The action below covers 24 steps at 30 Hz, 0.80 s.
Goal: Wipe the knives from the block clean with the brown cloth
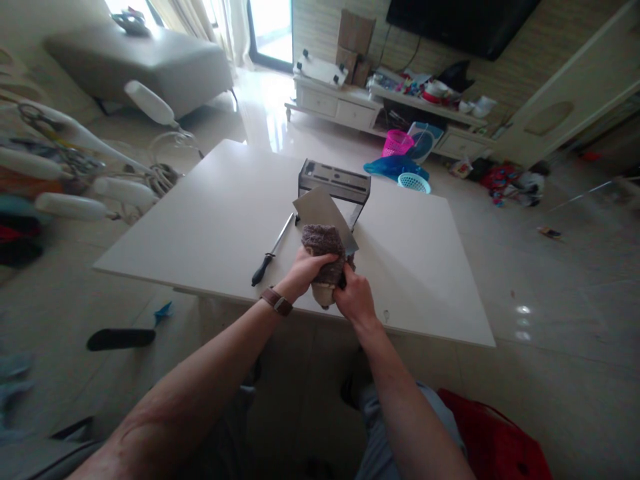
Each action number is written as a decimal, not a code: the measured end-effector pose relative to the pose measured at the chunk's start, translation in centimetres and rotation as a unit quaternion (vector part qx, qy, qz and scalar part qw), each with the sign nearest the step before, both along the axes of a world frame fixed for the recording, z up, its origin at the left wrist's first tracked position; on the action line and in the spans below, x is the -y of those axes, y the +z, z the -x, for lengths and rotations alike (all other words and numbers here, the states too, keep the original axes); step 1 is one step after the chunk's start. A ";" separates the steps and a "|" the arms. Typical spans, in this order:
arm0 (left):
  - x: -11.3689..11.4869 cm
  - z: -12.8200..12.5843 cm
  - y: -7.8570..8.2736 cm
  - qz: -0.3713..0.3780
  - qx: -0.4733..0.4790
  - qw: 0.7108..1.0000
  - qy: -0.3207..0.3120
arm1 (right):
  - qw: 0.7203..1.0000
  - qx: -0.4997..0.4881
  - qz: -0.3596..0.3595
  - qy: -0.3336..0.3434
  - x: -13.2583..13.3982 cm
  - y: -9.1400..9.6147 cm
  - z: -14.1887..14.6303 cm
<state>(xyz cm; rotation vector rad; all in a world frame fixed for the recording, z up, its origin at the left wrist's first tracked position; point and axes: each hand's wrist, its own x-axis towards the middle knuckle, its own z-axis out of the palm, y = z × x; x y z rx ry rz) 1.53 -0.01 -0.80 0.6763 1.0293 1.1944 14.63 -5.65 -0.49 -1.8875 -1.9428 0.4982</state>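
A cleaver (324, 212) is held over the near edge of the white table (200, 220), its broad grey blade pointing away from me. A brown fluffy cloth (324, 239) covers the base of the blade, and a pale rounded end, apparently the handle (323, 295), shows below it. My left hand (304, 272) is closed on the cloth from the left, thumb across the top. From the right, my right hand (356, 297) grips the cloth's lower side; its fingertips are partly hidden. Left of them lies a sharpening steel (273, 247) with a black handle. Behind the blade stands a knife block (335, 179).
On the floor beyond the table are a pink basket (397, 143), a blue plastic bag (393, 167) and a light blue basket (414, 183). White padded equipment (120, 191) with cables stands at the left. A red bag (493, 433) is at lower right.
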 end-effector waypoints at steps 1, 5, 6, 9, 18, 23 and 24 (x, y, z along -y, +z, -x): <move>-0.1 0.1 0.1 -0.005 -0.009 1.000 0.000 | 1.000 -0.009 -0.005 0.003 0.0 -0.1 0.0; -0.3 0.6 0.4 -0.025 -0.036 0.999 0.011 | 0.999 -0.027 -0.015 0.009 0.0 0.0 -0.1; -0.4 0.7 0.4 -0.027 -0.031 0.999 0.016 | 1.000 -0.025 -0.017 0.008 0.0 0.2 0.0; -0.8 0.8 0.4 -0.020 0.015 0.999 0.039 | 1.000 -0.004 -0.015 0.004 0.1 0.5 0.1; -0.3 -0.3 -0.8 0.011 0.041 0.998 0.045 | 1.000 0.020 0.009 0.007 0.3 0.1 -0.1; -0.8 0.0 -0.6 0.018 0.046 0.996 0.078 | 1.000 0.001 -0.002 0.023 0.1 0.2 -0.3; -1.1 0.2 -0.5 0.017 0.052 0.995 0.084 | 1.000 -0.001 -0.005 0.027 0.1 0.2 -0.4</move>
